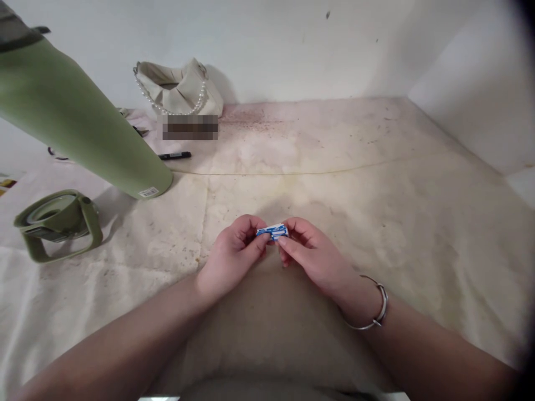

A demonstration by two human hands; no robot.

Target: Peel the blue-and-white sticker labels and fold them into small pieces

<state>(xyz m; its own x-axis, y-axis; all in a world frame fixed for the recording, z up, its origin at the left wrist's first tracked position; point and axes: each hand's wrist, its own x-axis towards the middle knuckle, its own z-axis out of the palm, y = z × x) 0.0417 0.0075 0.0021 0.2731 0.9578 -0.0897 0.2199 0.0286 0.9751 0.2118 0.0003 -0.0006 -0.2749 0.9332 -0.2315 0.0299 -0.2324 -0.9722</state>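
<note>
Between my two hands is a small flat white piece with blue markings, perhaps a folded wrapper or little packet; its exact kind is not clear. My left hand pinches its left end, thumb on the near face and fingers behind. At its right end my right hand pinches it the same way, with a silver bangle on that wrist. Both hands are over the cloth-covered table near its front. The fingers cover both ends of the piece.
A tall green tumbler stands at the left, with a green handled lid lying in front of it. Behind are a black marker and a cream handbag with a pearl strap. A wall bounds the stained tablecloth.
</note>
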